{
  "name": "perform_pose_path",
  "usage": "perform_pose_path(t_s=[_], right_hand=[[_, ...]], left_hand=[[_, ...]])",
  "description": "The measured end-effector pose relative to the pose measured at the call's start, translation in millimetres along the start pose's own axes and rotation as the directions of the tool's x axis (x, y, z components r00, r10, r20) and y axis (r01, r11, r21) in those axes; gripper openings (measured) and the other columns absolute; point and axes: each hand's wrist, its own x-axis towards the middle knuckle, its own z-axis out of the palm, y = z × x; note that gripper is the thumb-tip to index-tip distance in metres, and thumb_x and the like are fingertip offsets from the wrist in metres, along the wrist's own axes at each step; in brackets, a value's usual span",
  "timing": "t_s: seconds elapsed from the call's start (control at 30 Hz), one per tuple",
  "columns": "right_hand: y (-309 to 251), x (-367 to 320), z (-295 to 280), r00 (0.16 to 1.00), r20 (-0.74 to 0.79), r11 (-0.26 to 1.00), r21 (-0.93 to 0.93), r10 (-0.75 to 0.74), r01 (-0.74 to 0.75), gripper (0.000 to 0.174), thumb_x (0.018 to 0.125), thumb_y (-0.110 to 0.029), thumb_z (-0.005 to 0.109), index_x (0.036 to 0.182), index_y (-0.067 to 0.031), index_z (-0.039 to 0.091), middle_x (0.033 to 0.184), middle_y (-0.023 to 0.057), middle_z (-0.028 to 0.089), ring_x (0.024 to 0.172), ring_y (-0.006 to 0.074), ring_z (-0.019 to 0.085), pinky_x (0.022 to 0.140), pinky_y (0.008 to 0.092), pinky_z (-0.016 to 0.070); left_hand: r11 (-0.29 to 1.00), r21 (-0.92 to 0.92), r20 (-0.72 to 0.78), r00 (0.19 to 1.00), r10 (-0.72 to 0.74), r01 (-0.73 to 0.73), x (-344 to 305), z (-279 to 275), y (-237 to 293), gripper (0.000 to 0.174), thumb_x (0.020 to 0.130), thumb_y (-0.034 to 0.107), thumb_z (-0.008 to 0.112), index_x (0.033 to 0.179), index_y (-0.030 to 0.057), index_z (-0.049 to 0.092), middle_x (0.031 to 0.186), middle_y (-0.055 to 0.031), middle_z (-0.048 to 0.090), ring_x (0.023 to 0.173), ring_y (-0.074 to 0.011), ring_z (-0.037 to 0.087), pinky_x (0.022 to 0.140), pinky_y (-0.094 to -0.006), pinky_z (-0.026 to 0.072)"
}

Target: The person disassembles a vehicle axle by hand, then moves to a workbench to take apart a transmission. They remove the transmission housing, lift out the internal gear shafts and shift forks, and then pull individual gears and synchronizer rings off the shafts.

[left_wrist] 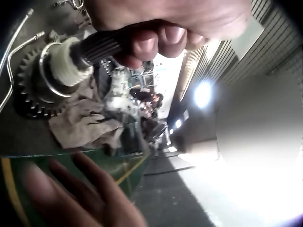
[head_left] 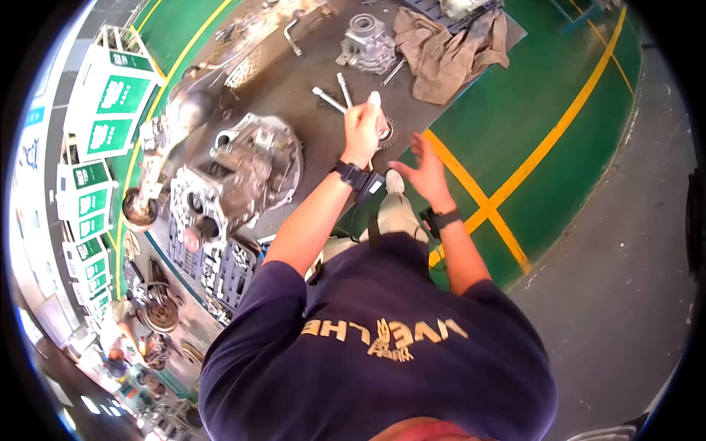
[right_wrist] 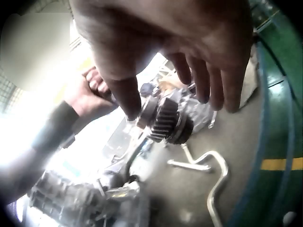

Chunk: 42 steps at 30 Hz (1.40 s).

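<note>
My left hand (head_left: 362, 134) (left_wrist: 175, 23) grips a splined shaft (left_wrist: 102, 46) with its fingers curled round it. On that shaft are a cream-white ring (left_wrist: 70, 64) and a large toothed gear (left_wrist: 29, 87) (head_left: 390, 135). In the right wrist view the left hand (right_wrist: 92, 94) holds the shaft from the far side, with helical gears (right_wrist: 164, 124) at the near end. My right hand (head_left: 427, 175) (right_wrist: 189, 52) is held apart from the left, fingers spread and holding nothing; its fingers look close to the gears in the right wrist view, but contact cannot be told.
A metal gearbox housing (head_left: 276, 158) stands on the bench left of the hands. Beyond are wrenches (head_left: 328, 99), a smaller casting (head_left: 366, 50) and a brown cloth (head_left: 441, 62). A tool case (head_left: 228, 272) lies below the housing. Green floor with yellow lines (head_left: 544, 151) borders the bench.
</note>
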Motion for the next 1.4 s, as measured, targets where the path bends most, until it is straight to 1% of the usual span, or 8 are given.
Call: perform_pose_path(t_s=[0.17, 0.5, 0.7, 0.87, 0.93, 1.03, 1.27, 1.4], right_hand=[[86.4, -27.7, -88.5, 0.902, 0.009, 0.899, 0.079, 0.431, -0.43, 0.078, 0.08, -0.027, 0.084, 0.142, -0.0025, 0.045, 0.137, 0.0237, 0.057, 0.123, 0.034, 0.059, 0.101, 0.0464, 0.05], [119.2, -43.3, -136.2, 0.808, 0.113, 0.793, 0.156, 0.578, -0.589, 0.057, 0.092, -0.018, 0.075, 0.136, 0.0049, 0.049, 0.124, 0.0204, 0.062, 0.107, 0.0232, 0.062, 0.09, 0.0347, 0.0522], [36.0, 64.2, -108.2, 0.914, 0.326, 0.964, 0.031, 0.24, -0.264, 0.04, 0.096, -0.019, 0.069, 0.126, 0.0049, 0.057, 0.112, 0.0158, 0.066, 0.096, 0.0183, 0.065, 0.078, 0.029, 0.0534], [-75.8, 105.8, -22.4, 0.856, 0.514, 0.974, 0.164, 0.05, -0.155, 0.037, 0.096, -0.019, 0.07, 0.124, 0.0031, 0.059, 0.103, 0.0105, 0.068, 0.087, 0.0149, 0.066, 0.07, 0.026, 0.0528], [-122.4, 101.0, 26.5, 0.781, 0.618, 0.981, 0.192, -0.09, -0.039, 0.037, 0.096, -0.019, 0.07, 0.124, 0.0023, 0.06, 0.101, 0.0098, 0.069, 0.084, 0.0134, 0.066, 0.069, 0.0247, 0.0524], [-194.5, 69.0, 92.1, 0.688, 0.721, 0.986, 0.162, -0.088, -0.043, 0.033, 0.095, -0.016, 0.071, 0.121, 0.0003, 0.062, 0.095, 0.0075, 0.069, 0.08, 0.0102, 0.065, 0.069, 0.0234, 0.0521], [-292.1, -28.3, 197.1, 0.614, 0.652, 0.891, 0.255, -0.445, 0.375, 0.038, 0.084, -0.013, 0.081, 0.117, -0.003, 0.066, 0.086, 0.0041, 0.069, 0.067, 0.0056, 0.056, 0.061, 0.0223, 0.0474], [-335.0, -61.0, 250.3, 0.451, 0.647, 0.639, 0.075, -0.615, 0.765, 0.067, 0.072, -0.034, 0.088, 0.125, -0.0036, 0.062, 0.095, 0.0087, 0.065, 0.069, 0.0208, 0.064, 0.06, 0.0309, 0.0518]], left_hand=[[0.998, 0.067, -0.016, 1.0, -0.007, 0.008, 81.9, 10.1, -122.9, 0.058, 0.105, 0.036, 0.056, 0.055, 0.0085, 0.042, 0.055, 0.0054, 0.04, 0.049, -0.0064, 0.031, 0.047, -0.0292, 0.0251], [0.845, 0.534, -0.122, 0.991, 0.058, 0.016, 89.3, 34.5, -135.9, 0.061, 0.098, 0.045, 0.058, 0.063, -0.0031, 0.048, 0.055, -0.0147, 0.033, 0.053, -0.0205, 0.029, 0.05, -0.0419, 0.0347], [0.724, 0.655, -0.03, 0.95, 0.312, -0.218, 57.8, 30.5, -47.9, 0.03, 0.096, 0.036, 0.064, 0.104, 0.0063, 0.066, 0.103, -0.0113, 0.071, 0.093, -0.0264, 0.066, 0.079, -0.0375, 0.0505], [0.989, 0.146, 0.068, 0.997, -0.023, 0.013, -65.8, -0.6, 160.1, 0.02, 0.099, 0.017, 0.062, 0.105, -0.0019, 0.063, 0.098, -0.0094, 0.07, 0.093, -0.0155, 0.066, 0.083, -0.0322, 0.0516], [0.875, 0.407, 0.112, 0.965, 0.235, -0.261, -122.9, -28.0, 219.9, 0.016, 0.098, 0.012, 0.063, 0.1, -0.0034, 0.065, 0.094, -0.0114, 0.07, 0.084, -0.02, 0.068, 0.078, -0.0317, 0.0519], [0.838, 0.546, -0.222, 0.961, 0.167, -0.02, -206.8, -64.3, 288.1, 0.011, 0.095, 0.01, 0.065, 0.094, -0.0013, 0.069, 0.088, -0.0102, 0.071, 0.078, -0.0158, 0.067, 0.071, -0.0303, 0.0519], [0.817, 0.564, -0.771, 0.432, 0.468, 0.121, -292.4, -241.0, 268.4, 0.022, 0.104, 0.022, 0.056, 0.104, 0.0018, 0.064, 0.084, -0.0031, 0.066, 0.077, -0.0104, 0.059, 0.072, -0.0271, 0.0483], [0.753, 0.593, -0.732, 0.58, 0.357, 0.286, -282.4, -296.3, 267.0, 0.03, 0.104, 0.026, 0.052, 0.121, 0.0029, 0.06, 0.099, -0.0107, 0.071, 0.085, -0.0162, 0.063, 0.076, -0.0299, 0.0497]])
